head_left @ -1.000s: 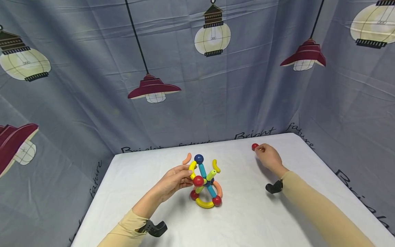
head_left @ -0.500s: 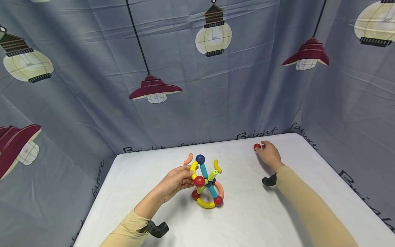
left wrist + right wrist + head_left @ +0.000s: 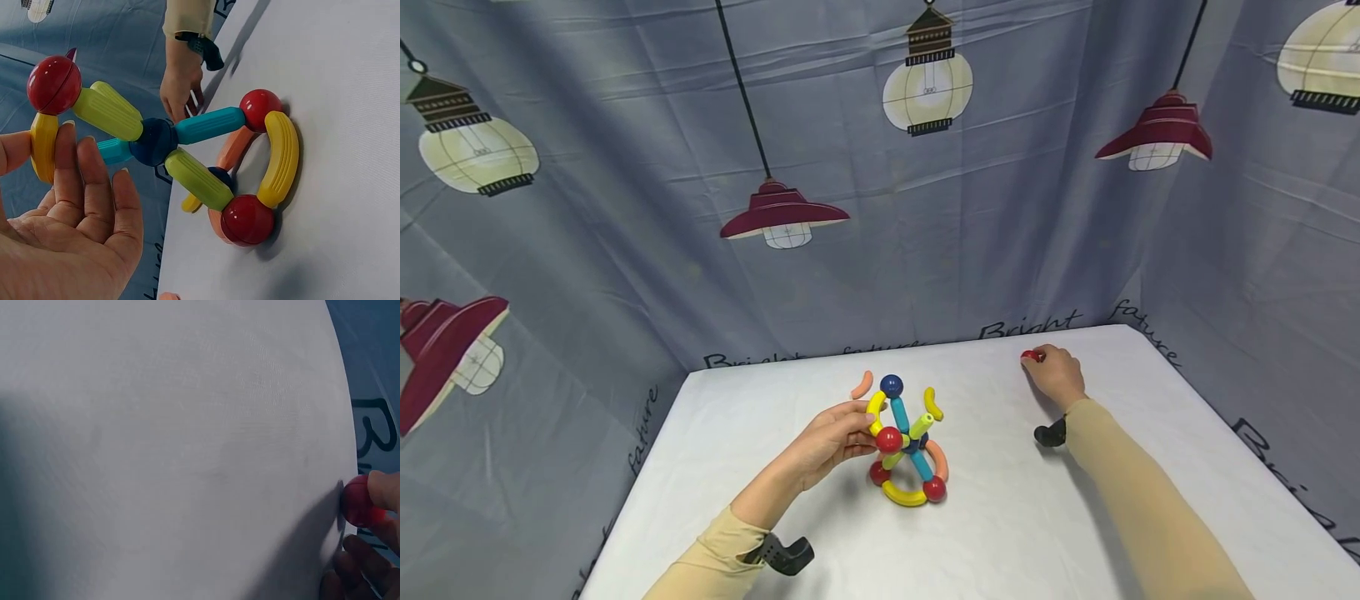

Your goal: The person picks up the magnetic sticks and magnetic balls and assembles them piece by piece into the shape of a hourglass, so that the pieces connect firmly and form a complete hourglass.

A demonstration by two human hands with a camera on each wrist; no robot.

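My left hand (image 3: 829, 443) pinches a yellow curved rod (image 3: 44, 149) between thumb and fingers. That rod is part of a ball-and-stick magnetic construction, tilted, with a dark blue ball (image 3: 153, 142) at its centre. Turquoise rods (image 3: 209, 125) and lime green rods (image 3: 199, 179) spread from this ball to red balls (image 3: 248, 220). The construction's lower ring, with another yellow curved rod (image 3: 280, 159), sits on the white table. At the far right, my right hand (image 3: 1057, 377) grips a loose red ball (image 3: 358, 501) at the table, its thumb against the ball's side.
Behind the construction lie a loose orange curved rod (image 3: 862, 385) and a loose yellow curved rod (image 3: 932, 404). The white table (image 3: 760, 408) ends at a grey-blue curtain (image 3: 880, 283) printed with lamps. Each wrist wears a black camera mount (image 3: 786, 555).
My right hand has come round the loose red ball and closed its fingers on it. My left hand keeps its hold on the construction. The head view has shifted slightly.
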